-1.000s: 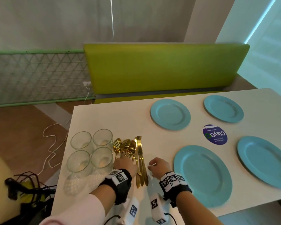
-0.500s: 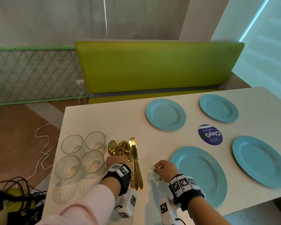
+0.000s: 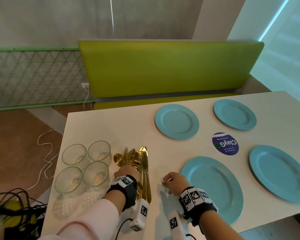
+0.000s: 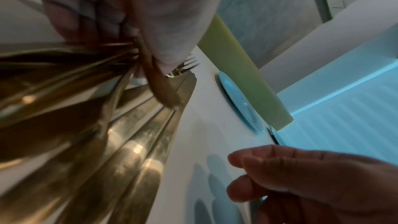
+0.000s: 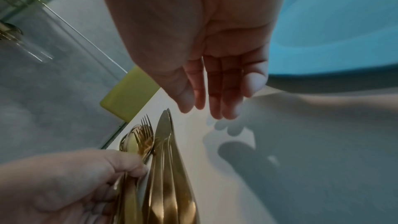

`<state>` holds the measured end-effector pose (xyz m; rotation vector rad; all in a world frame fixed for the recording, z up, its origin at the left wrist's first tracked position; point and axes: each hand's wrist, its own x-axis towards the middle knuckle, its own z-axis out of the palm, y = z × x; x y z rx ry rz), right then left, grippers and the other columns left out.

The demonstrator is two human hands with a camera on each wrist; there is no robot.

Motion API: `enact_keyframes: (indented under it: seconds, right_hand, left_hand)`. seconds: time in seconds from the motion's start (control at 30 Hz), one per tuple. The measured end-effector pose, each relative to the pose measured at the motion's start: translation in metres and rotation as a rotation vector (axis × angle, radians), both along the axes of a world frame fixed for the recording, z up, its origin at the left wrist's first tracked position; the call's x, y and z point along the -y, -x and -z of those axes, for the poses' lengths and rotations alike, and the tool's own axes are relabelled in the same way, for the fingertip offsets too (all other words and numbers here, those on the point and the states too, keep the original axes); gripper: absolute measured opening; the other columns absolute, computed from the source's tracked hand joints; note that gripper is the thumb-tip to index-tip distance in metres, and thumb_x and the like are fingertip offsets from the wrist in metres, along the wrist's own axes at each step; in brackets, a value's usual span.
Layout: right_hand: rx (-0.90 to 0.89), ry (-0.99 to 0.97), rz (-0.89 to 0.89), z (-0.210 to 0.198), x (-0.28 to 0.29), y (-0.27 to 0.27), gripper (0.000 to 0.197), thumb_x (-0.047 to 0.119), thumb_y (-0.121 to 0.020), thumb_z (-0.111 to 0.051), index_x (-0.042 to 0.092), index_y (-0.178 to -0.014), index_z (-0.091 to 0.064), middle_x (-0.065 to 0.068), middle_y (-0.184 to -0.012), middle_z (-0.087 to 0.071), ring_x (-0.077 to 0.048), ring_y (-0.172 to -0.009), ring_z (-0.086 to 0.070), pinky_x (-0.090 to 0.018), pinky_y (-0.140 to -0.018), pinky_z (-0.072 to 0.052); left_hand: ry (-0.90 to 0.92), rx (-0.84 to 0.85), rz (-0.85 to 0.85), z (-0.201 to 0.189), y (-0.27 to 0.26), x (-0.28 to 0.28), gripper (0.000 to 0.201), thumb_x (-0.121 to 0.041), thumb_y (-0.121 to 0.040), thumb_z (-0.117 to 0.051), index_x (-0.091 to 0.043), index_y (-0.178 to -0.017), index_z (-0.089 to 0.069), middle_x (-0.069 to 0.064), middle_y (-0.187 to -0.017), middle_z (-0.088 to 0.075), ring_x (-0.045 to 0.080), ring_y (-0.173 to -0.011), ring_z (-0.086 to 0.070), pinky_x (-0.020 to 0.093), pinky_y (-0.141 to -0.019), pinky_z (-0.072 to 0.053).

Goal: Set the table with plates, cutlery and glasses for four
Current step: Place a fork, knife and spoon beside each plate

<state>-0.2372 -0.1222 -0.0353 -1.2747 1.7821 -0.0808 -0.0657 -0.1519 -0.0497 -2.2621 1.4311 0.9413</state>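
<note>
Head view: a white table (image 3: 111, 129) is seen with four blue plates, four glasses and a heap of gold cutlery.
Left hand (image 3: 126, 171): its fingers are curled round the handles of gold forks and spoons (image 3: 128, 157); in the left wrist view the handles are seen pinched between thumb and fingers.
Right hand (image 3: 175, 181): nothing is held; in the right wrist view the fingers (image 5: 215, 91) are seen nearly straight and relaxed, above the table.
Knives (image 3: 145, 170): laid side by side on the table, just right of the left hand.
Glasses (image 3: 84, 166): grouped two by two, left of the cutlery.
Near plate (image 3: 213, 187): set just right of the right hand.
Other plates: two at the far edge (image 3: 177, 121) (image 3: 235, 114), one at the right (image 3: 279, 172).
Sticker (image 3: 225, 143): a round purple one is placed between the plates.
</note>
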Motion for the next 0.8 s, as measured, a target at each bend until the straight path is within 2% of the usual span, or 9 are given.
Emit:
enact_keyframes:
  seconds: [0.1, 0.23, 0.37, 0.5, 0.57, 0.63, 0.7, 0.8]
  right_hand:
    - [0.004, -0.01, 0.012, 0.002, 0.0, 0.002, 0.004, 0.025, -0.091, -0.056, 0.021, -0.093, -0.055, 0.005, -0.079, -0.059, -0.001, -0.053, -0.053, -0.012, -0.048, -0.039]
    - [0.006, -0.009, 0.032, 0.003, 0.001, 0.002, 0.003, 0.024, -0.091, -0.056, 0.021, -0.091, -0.055, 0.009, -0.07, -0.056, -0.002, -0.054, -0.053, -0.013, -0.049, -0.041]
    - [0.005, -0.004, 0.043, 0.001, 0.002, 0.004, 0.005, 0.023, -0.09, -0.056, 0.022, -0.086, -0.055, 0.006, -0.073, -0.06, -0.003, -0.052, -0.054, -0.013, -0.047, -0.04]
    - [0.006, 0.024, 0.048, -0.006, 0.004, 0.004, 0.011, 0.022, -0.09, -0.057, 0.023, -0.08, -0.053, 0.002, -0.08, -0.063, -0.004, -0.052, -0.054, -0.014, -0.046, -0.041]
    - [0.011, 0.044, 0.042, -0.01, 0.005, 0.003, 0.013, 0.023, -0.09, -0.057, 0.024, -0.077, -0.053, 0.001, -0.084, -0.064, -0.005, -0.053, -0.054, -0.014, -0.048, -0.041]
    - [0.027, 0.066, 0.031, -0.017, 0.008, 0.001, 0.006, 0.023, -0.09, -0.056, 0.023, -0.084, -0.055, 0.001, -0.087, -0.064, -0.005, -0.054, -0.054, -0.014, -0.049, -0.041]
    - [0.08, 0.099, 0.036, -0.026, 0.012, -0.003, 0.002, 0.022, -0.091, -0.055, 0.021, -0.091, -0.057, 0.003, -0.086, -0.063, -0.005, -0.055, -0.055, -0.014, -0.05, -0.041]
    - [0.188, 0.169, 0.056, -0.043, 0.017, -0.011, 0.006, 0.021, -0.092, -0.054, 0.022, -0.093, -0.06, 0.006, -0.082, -0.063, -0.005, -0.059, -0.058, -0.016, -0.053, -0.044]
  left_hand:
    - [0.02, -0.033, -0.04, -0.002, 0.0, 0.002, 0.039, -0.041, -0.095, -0.042, -0.01, -0.112, -0.057, 0.008, -0.118, -0.061, 0.023, -0.11, -0.057, 0.032, -0.097, -0.046]
    - [0.004, -0.053, -0.08, -0.004, -0.001, 0.003, 0.037, -0.037, -0.096, -0.042, -0.009, -0.117, -0.055, 0.009, -0.122, -0.059, 0.023, -0.114, -0.055, 0.033, -0.102, -0.043]
    - [0.009, -0.072, -0.083, -0.002, -0.003, 0.002, 0.036, -0.028, -0.097, -0.04, -0.009, -0.125, -0.051, 0.01, -0.13, -0.055, 0.023, -0.12, -0.053, 0.033, -0.105, -0.041]
    - [0.145, -0.206, -0.13, -0.011, -0.006, 0.003, 0.036, -0.014, -0.099, -0.037, 0.005, -0.127, -0.048, 0.02, -0.13, -0.055, 0.031, -0.12, -0.054, 0.033, -0.098, -0.043]
    - [0.247, -0.274, -0.19, -0.023, -0.007, 0.001, 0.036, -0.014, -0.099, -0.036, 0.007, -0.127, -0.045, 0.022, -0.128, -0.055, 0.035, -0.118, -0.054, 0.036, -0.096, -0.044]
    - [0.314, -0.366, -0.235, -0.032, -0.006, 0.0, 0.036, -0.018, -0.1, -0.036, 0.004, -0.128, -0.04, 0.021, -0.127, -0.055, 0.034, -0.117, -0.054, 0.035, -0.093, -0.044]
    - [0.355, -0.522, -0.27, -0.041, -0.005, 0.0, 0.034, -0.022, -0.1, -0.035, 0.0, -0.126, -0.04, 0.017, -0.118, -0.058, 0.029, -0.108, -0.058, 0.032, -0.085, -0.046]
    - [0.437, -0.709, -0.266, -0.052, 0.001, -0.003, 0.024, -0.025, -0.099, -0.039, -0.006, -0.111, -0.047, 0.003, -0.083, -0.057, 0.014, -0.074, -0.055, 0.023, -0.065, -0.045]
